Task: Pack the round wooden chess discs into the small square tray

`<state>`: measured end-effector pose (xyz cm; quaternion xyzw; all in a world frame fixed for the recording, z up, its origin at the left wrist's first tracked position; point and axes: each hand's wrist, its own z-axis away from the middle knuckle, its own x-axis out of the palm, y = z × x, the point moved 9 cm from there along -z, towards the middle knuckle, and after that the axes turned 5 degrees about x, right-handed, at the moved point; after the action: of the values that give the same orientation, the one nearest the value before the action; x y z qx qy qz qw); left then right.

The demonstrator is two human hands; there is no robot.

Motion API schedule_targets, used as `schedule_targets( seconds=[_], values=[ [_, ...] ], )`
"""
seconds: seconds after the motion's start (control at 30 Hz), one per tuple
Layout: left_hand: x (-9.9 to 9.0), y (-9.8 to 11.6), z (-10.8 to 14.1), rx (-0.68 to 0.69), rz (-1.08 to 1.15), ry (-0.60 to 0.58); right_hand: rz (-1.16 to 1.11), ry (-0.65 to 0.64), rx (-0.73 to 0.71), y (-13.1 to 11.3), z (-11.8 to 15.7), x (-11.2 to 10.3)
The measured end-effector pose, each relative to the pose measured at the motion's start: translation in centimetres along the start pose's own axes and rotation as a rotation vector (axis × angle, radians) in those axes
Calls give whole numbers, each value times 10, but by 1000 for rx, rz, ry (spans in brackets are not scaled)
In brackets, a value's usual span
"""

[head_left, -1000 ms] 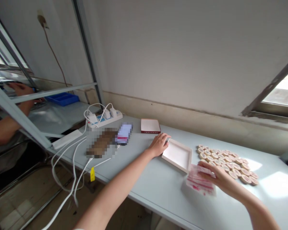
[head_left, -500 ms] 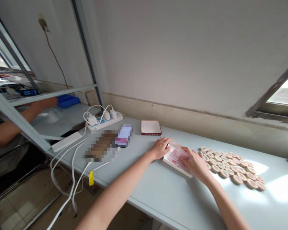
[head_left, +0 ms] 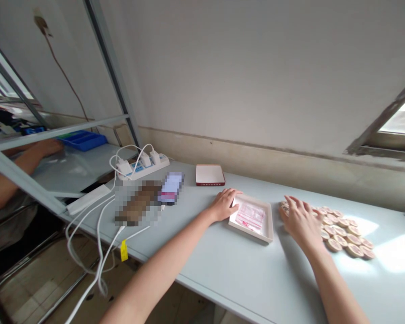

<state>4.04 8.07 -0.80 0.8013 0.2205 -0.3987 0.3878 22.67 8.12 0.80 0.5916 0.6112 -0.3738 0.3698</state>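
Left hand [head_left: 224, 205] curls round a shallow square box [head_left: 249, 231]; right hand [head_left: 302, 222], loosely spread and empty, covers some pale round discs [head_left: 337, 231] toward the table's [head_left: 229, 274] back edge.

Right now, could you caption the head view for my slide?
Left hand on a white box, packet inside; right hand over round pieces.

Packet [head_left: 251, 217] in tray [head_left: 269, 222], discs [head_left: 330, 230] right (box [head_left: 209, 174] behind)

The head camera looks down across the desk [head_left: 222, 265] toward the wall [head_left: 256, 76].
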Motion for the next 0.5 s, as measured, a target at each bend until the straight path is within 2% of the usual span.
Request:
schedule_targets(
  seconds=[0.13, 0.5],
  values=[
    [0, 0, 0, 0, 16, 3, 20, -78, -6, 8, 2, 14],
    [-4, -3, 1, -70, 18, 12, -23, -144, 4, -4, 2, 11]
  ],
)
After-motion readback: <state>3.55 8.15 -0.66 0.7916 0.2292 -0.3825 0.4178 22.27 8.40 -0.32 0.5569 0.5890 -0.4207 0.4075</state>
